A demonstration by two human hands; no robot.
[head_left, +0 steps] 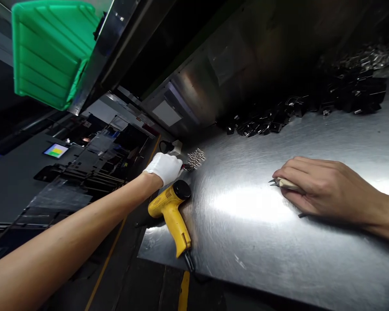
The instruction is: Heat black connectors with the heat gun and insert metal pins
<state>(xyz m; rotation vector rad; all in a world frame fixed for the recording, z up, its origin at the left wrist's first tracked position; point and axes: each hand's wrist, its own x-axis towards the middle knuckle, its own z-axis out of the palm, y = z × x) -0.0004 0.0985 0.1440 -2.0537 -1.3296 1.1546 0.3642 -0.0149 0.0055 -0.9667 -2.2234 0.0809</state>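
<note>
My left hand (pixel 166 167), in a white glove, reaches to the far left end of the metal table (pixel 246 250). Its fingers are closed round something with a red-and-dark end, too small to name, beside a cluster of small shiny metal balls (pixel 196 158). My bare right hand (pixel 320 188) is wrapped round pliers (pixel 287 185) with light handles; their pointed jaws face left above the table. A yellow heat gun (pixel 173 214) lies just below my left hand, at the table's left edge.
Black metal-edged parts (pixel 266 123) lie in a row along the back, with a larger pile (pixel 353 93) at the right and shiny pieces (pixel 376 56) behind. A green bin (pixel 52 52) sits on the shelf at upper left. A white socket box (pixel 176 147) stands near the balls.
</note>
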